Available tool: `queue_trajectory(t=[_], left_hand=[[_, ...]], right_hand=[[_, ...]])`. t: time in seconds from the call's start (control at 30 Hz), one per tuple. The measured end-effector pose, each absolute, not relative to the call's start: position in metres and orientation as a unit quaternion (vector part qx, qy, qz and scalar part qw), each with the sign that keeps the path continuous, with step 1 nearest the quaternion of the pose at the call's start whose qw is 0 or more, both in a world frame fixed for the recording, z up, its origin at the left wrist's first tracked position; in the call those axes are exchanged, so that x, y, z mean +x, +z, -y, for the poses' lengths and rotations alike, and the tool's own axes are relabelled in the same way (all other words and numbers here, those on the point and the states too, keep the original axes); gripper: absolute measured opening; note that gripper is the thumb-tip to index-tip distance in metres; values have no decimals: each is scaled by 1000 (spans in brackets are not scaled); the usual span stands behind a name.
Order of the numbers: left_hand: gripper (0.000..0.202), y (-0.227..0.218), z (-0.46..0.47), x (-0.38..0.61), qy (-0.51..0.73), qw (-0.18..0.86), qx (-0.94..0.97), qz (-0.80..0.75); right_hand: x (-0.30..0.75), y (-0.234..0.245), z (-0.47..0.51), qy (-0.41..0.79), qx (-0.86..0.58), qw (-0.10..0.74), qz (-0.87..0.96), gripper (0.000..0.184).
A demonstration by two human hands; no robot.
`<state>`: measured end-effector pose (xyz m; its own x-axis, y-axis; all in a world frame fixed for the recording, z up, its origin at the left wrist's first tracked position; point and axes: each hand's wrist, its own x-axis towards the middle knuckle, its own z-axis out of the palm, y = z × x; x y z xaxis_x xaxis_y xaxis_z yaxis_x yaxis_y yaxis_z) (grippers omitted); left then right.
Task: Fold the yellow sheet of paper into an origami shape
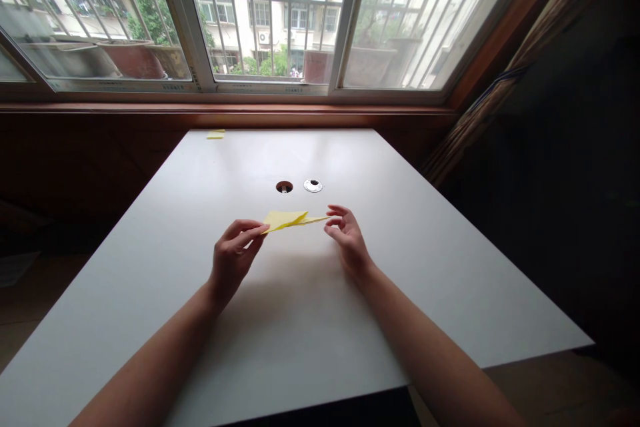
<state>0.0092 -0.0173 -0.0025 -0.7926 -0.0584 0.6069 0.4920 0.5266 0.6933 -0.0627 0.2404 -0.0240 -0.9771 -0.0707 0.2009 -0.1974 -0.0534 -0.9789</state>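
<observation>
My left hand [236,250] pinches the near left corner of a folded sheet of yellow paper [284,220] between thumb and fingers. The paper is held above the white table, with one flap raised and a narrow point stretching to the right. At that point is my right hand [349,237], its thumb and fingertips apart around the tip. Whether a fingertip touches the paper there, I cannot tell.
Beyond the paper, the white table [310,320] has a round hole [284,187] with a round white cover [313,185] beside it. Small yellow paper pieces [216,135] lie at the far left corner. A barred window [270,13] stands behind, a curtain [515,73] at right.
</observation>
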Motion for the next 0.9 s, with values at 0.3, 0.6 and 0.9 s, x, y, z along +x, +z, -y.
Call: queue_trajectory(t=[0.3, 0.6, 0.9], left_hand=[[26, -13, 15, 3, -244, 211, -249, 913], [28, -17, 12, 2, -162, 122, -305, 931], [44, -23, 14, 2, -273, 133, -267, 915]], right_hand=[[-56, -14, -242, 589, 166, 125, 781, 17], [-50, -17, -234, 366, 409, 49, 834, 30], [-49, -21, -235, 299, 417, 62, 856, 37]])
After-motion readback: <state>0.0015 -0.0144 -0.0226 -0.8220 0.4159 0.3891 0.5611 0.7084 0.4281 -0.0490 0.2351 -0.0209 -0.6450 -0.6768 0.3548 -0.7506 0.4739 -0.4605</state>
